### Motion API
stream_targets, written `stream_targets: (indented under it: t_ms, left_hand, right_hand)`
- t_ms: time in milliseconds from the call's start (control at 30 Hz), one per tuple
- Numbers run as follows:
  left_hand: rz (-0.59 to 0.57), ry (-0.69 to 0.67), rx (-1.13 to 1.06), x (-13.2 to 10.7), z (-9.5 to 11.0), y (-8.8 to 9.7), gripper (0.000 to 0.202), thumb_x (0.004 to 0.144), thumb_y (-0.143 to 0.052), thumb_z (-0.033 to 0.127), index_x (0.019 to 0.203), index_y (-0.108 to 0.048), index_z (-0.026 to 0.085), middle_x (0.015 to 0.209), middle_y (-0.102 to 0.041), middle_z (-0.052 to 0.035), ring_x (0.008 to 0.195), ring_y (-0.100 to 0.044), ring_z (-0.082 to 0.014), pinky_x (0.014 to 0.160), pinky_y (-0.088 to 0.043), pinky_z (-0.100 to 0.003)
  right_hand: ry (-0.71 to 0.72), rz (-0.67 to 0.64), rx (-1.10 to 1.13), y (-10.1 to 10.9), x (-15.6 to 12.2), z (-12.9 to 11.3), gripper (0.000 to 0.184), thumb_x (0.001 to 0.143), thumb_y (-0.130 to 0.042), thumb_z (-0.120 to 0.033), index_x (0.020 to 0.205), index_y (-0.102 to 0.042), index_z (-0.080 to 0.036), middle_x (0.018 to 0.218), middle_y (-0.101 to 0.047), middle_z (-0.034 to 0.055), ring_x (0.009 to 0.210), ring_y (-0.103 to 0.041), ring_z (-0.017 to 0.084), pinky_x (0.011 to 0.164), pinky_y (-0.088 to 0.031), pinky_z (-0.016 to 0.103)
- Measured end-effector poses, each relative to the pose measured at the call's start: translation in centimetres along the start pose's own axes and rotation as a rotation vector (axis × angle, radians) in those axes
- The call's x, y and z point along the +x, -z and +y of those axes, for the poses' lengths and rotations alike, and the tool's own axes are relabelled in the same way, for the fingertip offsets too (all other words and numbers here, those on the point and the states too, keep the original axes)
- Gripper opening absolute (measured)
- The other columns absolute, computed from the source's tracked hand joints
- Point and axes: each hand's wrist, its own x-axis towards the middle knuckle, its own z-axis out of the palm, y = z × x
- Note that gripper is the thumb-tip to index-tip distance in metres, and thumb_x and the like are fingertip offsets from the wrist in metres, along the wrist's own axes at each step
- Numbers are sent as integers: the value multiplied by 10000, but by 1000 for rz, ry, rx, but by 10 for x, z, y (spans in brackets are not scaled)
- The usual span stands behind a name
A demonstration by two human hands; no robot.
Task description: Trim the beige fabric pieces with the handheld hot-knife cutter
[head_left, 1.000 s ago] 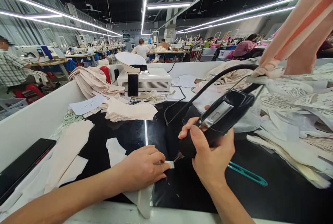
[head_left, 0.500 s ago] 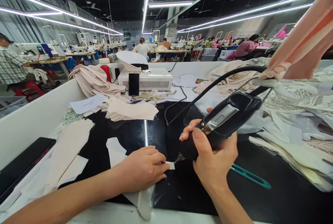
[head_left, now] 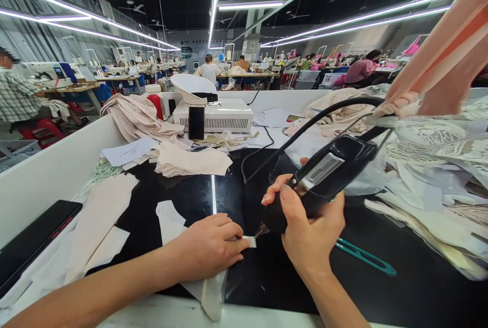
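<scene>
My right hand (head_left: 314, 231) is wrapped round a black corded hand tool (head_left: 331, 165) with a silver plate on its side. The tool's narrow metal tip (head_left: 261, 230) points down and left, at the end of a small white strip (head_left: 251, 241). My left hand (head_left: 213, 246) presses that strip onto the black work surface (head_left: 274, 282), its fingers held together. Pale fabric (head_left: 215, 295) runs out below this hand, and a white piece (head_left: 170, 221) shows beyond it. A teal slotted tool (head_left: 368, 257) lies right of my right wrist.
Cut cream pieces (head_left: 190, 160) are stacked ahead, before a white vented box (head_left: 213, 117) with a phone (head_left: 196, 123) against it. Another phone (head_left: 38, 241) lies left. Fabric piles (head_left: 438, 206) cover the right side. A peach cloth tie (head_left: 404, 101) holds the tool's cord. Several people work beyond.
The black hand tool has shifted slightly left and its upper end has swung a little left with my right hand. My left hand stays put on the strip.
</scene>
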Motion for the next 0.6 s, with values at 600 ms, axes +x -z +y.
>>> stream_targets:
  t_ms: [600]
  left_hand:
    - [-37,37,-21,-2,0,3,233,1174,-688,288,1337,-770,145,1170,-758,-106,1093,-736,-233,1059,-641,-350]
  right_hand:
    - [-5,-22,3,2,-8,-9,273,989,-900,-382,1171,-721,-285,805,-744,-78,550,-683,108,557,-610,222]
